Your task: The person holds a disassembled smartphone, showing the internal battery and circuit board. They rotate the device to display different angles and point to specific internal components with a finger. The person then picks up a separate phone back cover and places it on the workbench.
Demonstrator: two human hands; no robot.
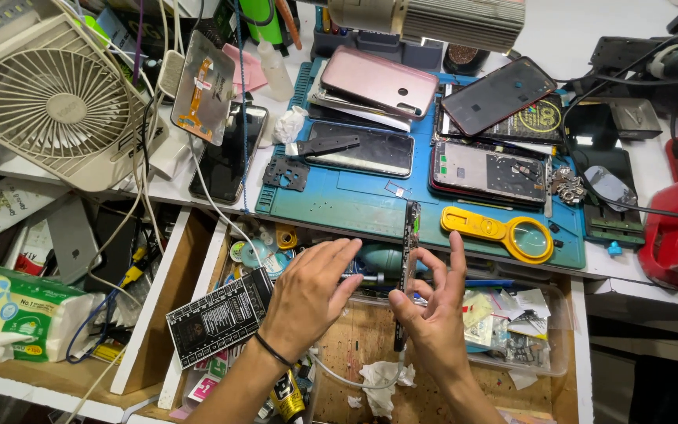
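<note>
Here, upright between both hands: narrow circuit board strip [410, 243], long axis vertical, pinched by right hand [433, 310]; left hand [308, 294] beside it, open.

A yellow magnifier [504, 232] lies on the blue mat [355, 206] near a fan [56, 102].

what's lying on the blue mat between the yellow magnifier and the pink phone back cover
In the head view, a dark phone lies face-up on the blue mat between yellow magnifier and pink cover.
</note>
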